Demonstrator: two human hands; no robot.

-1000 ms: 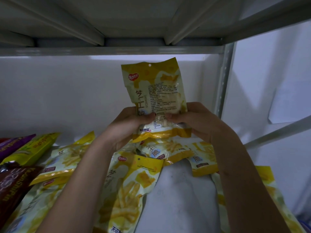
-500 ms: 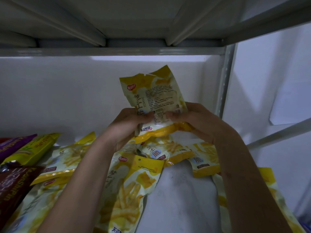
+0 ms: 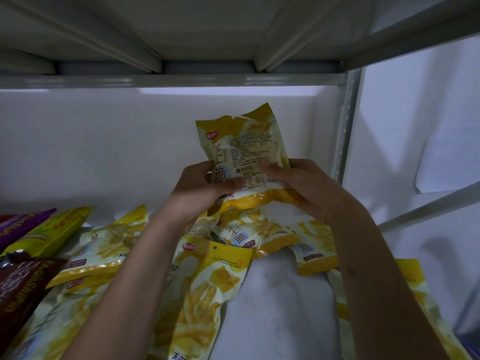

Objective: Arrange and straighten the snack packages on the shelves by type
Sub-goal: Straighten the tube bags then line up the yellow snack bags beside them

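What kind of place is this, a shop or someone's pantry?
Probably a shop or stockroom. A bare metal shelf holds many identical yellow snack packets beside purple and brown packets, and both hands hold up one yellow packet.

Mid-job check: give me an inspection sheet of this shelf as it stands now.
Surface: white shelf, bare patch between the packs.
Job's things: yellow pack held upright above the shelf; more yellow packs lying loose and overlapping.
Clutter: purple pack, green pack and brown pack at the left.
Hands: left hand and right hand both grip the held pack's lower part.
Cables: nothing seen.
Surroundings: upper shelf overhead, metal post at the right, white wall behind.
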